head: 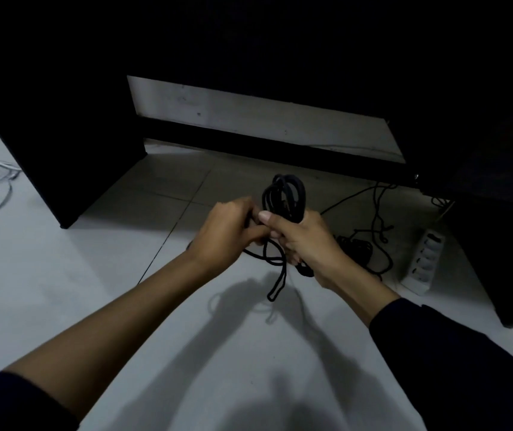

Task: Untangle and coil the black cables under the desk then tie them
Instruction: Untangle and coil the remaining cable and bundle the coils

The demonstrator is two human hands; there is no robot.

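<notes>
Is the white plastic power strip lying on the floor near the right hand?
Yes, the white plastic power strip lies flat on the pale tiled floor, just beyond the right hand.

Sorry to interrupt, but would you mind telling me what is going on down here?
A person is bundling a black cable by the desk. The right hand grips the coil, while the left hand pinches a strand beside it. A loose loop hangs below. More cables and a power strip lie on the floor.
</notes>
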